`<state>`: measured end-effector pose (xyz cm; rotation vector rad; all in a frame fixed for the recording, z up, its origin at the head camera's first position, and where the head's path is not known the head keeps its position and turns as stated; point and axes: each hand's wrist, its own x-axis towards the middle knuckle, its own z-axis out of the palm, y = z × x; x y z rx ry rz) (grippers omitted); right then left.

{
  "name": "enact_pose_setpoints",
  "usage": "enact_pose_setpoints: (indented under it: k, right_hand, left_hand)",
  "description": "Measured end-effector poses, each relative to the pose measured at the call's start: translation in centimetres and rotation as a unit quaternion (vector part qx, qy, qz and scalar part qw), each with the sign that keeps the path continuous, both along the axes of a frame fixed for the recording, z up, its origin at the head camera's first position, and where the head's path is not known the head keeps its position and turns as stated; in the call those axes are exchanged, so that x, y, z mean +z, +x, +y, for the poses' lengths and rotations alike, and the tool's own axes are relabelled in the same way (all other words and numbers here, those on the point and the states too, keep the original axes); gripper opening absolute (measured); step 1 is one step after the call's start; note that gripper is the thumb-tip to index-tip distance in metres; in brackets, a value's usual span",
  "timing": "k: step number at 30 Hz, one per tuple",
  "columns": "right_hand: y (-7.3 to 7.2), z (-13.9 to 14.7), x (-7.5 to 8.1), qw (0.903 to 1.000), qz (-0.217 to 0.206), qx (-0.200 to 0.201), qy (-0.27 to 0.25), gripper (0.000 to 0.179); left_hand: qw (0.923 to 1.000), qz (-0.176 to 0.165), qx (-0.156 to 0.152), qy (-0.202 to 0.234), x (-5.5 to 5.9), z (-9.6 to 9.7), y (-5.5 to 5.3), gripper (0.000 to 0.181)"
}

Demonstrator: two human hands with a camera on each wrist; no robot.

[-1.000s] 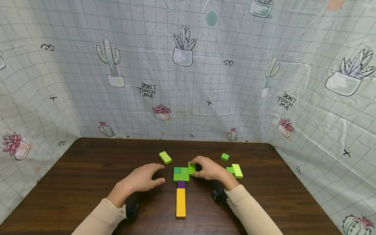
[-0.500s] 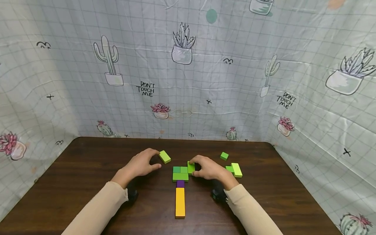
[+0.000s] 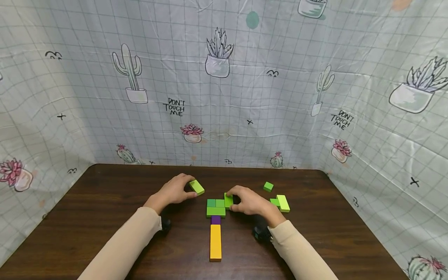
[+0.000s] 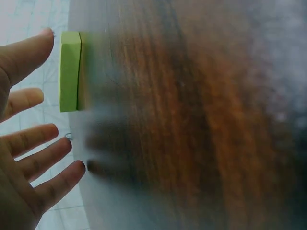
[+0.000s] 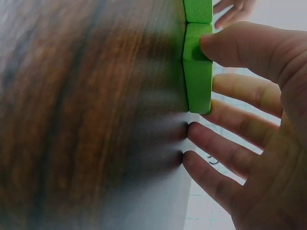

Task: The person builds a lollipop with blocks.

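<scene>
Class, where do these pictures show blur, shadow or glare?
Head view: the orange block is crisp; left wrist view: the table blurs toward the right, the lime block looks sharper; right wrist view: pale haze low on the table, dark smudges beside the right hand, shadow or reflection unclear.

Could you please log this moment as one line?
Left hand: spread by left lime block | Right hand: pinching green block, right edge of block cluster | Yellow block: adjoining purple block

Green block (image 5: 199, 86), lime block (image 3: 197, 188), cactus-print cloth (image 3: 224, 101)
</scene>
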<state>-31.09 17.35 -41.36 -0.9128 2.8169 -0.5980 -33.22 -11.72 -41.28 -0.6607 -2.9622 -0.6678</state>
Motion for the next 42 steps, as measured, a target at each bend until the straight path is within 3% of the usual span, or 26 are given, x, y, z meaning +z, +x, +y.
enact_pose_setpoints:
  k: [11,25,35,42]
  right_hand:
    - [-0.2,0.1,-0.4,1.0000,0.009,-0.001,0.001,0.043]
    - [-0.3,0.1,-0.3,1.0000,0.004,0.002,0.001,0.043]
    - [-0.2,0.1,-0.1,1.0000,0.003,0.000,0.003,0.043]
    - [-0.3,0.1,-0.2,1.0000,0.001,0.004,0.005,0.043]
  left_hand:
    - [0.9996,-0.028,0.008,-0.006,0.2,0.4,-0.8,0.056]
    - [0.9992,-0.029,0.019,-0.018,0.1,1.0,-1.5,0.054]
    - [0.9993,-0.034,0.012,-0.006,0.3,1.2,-1.2,0.051]
    - [0.9982,-0.055,-0.022,-0.013,0.6,0.6,-0.2,0.050]
